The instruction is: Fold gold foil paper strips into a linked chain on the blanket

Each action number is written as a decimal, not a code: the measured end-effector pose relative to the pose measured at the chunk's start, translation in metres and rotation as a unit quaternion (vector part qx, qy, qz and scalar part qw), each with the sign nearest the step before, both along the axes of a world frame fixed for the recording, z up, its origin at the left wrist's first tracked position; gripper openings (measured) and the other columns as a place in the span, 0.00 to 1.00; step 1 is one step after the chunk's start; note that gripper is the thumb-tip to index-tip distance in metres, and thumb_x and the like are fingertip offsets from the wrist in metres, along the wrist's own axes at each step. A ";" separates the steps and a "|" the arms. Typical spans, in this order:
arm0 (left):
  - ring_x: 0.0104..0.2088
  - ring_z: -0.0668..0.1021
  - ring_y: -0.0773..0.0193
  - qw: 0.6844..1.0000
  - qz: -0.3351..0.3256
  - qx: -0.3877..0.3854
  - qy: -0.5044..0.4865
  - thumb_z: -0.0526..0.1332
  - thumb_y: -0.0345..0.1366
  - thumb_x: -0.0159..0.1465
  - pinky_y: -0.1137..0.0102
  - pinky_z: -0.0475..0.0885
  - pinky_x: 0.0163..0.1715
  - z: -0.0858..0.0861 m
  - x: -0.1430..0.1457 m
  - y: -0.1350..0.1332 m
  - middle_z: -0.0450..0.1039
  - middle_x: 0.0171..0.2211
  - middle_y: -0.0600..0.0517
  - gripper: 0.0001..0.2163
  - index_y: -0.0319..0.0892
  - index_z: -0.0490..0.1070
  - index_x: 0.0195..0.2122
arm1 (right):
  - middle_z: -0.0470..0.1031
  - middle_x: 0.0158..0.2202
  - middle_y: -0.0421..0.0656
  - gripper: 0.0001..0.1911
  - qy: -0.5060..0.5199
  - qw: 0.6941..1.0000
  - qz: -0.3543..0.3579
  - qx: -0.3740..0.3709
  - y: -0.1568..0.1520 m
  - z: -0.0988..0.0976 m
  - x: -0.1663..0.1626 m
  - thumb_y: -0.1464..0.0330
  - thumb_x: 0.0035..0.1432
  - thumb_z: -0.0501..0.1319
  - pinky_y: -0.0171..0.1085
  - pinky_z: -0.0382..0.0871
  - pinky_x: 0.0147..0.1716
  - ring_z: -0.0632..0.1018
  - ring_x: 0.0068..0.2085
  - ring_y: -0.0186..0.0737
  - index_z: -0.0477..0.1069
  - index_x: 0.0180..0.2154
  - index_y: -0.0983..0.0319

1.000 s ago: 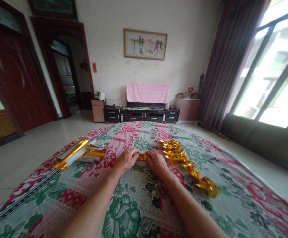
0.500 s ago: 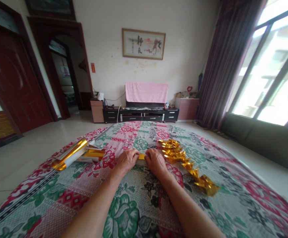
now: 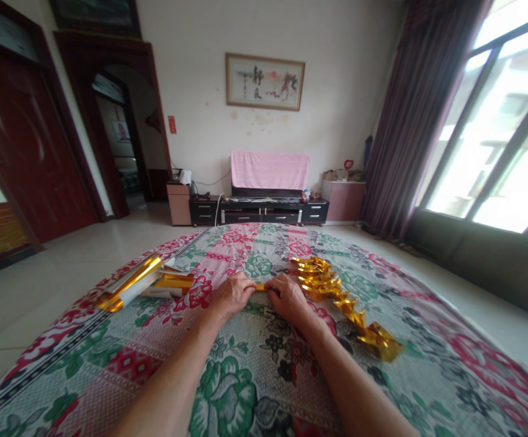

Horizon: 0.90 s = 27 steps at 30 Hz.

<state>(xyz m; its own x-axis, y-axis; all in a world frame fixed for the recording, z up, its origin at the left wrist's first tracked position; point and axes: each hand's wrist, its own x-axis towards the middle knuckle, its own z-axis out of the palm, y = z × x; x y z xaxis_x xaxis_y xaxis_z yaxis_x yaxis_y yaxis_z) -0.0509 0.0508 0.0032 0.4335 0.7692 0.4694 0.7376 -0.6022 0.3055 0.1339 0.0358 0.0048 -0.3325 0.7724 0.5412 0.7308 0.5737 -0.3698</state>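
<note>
A small piece of gold foil paper [image 3: 260, 287] lies between my two hands on the floral cloth [image 3: 227, 388] of a round table. My left hand [image 3: 231, 295] pinches its left end with curled fingers. My right hand [image 3: 287, 297] pinches its right end, fingers closed. Most of the piece is hidden under my fingers. A row of several folded gold foil pieces [image 3: 337, 300] trails from beside my right hand toward the right. A loose stack of gold and silver foil sheets [image 3: 143, 284] lies to the left of my left hand.
Beyond the table stand a low black TV cabinet [image 3: 264, 211] with a pink cloth over the screen and a pink side cabinet [image 3: 343, 200]. A dark sofa back [image 3: 482, 255] runs along the window at the right. Red doors are at the left.
My hands have drawn slightly closer together over the foil piece, so less of it shows. The view has shifted a little; nothing else on the table moved.
</note>
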 end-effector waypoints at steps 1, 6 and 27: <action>0.34 0.73 0.65 1.000 0.002 0.007 0.003 0.54 0.34 0.61 0.72 0.67 0.36 0.000 0.000 0.000 0.71 0.30 0.50 0.10 0.43 0.75 0.34 | 0.72 0.32 0.44 0.10 0.003 1.000 0.001 0.003 0.000 0.000 0.000 0.77 0.50 0.55 0.33 0.64 0.37 0.72 0.36 0.37 0.73 0.33 0.63; 0.34 0.73 0.65 0.999 0.012 0.033 -0.024 0.52 0.34 0.62 0.72 0.67 0.37 0.001 0.003 0.000 0.71 0.31 0.50 0.11 0.43 0.75 0.34 | 0.72 0.32 0.44 0.08 0.046 0.998 0.013 0.035 -0.002 0.002 0.000 0.73 0.54 0.55 0.33 0.64 0.38 0.72 0.36 0.37 0.73 0.32 0.62; 0.35 0.77 0.64 0.978 -0.040 -0.077 -0.189 0.55 0.35 0.59 0.74 0.69 0.35 0.007 0.011 -0.007 0.77 0.34 0.49 0.11 0.41 0.76 0.38 | 0.76 0.30 0.40 0.11 0.135 0.990 0.046 -0.001 -0.006 0.005 -0.002 0.69 0.58 0.52 0.30 0.64 0.33 0.76 0.32 0.34 0.73 0.36 0.60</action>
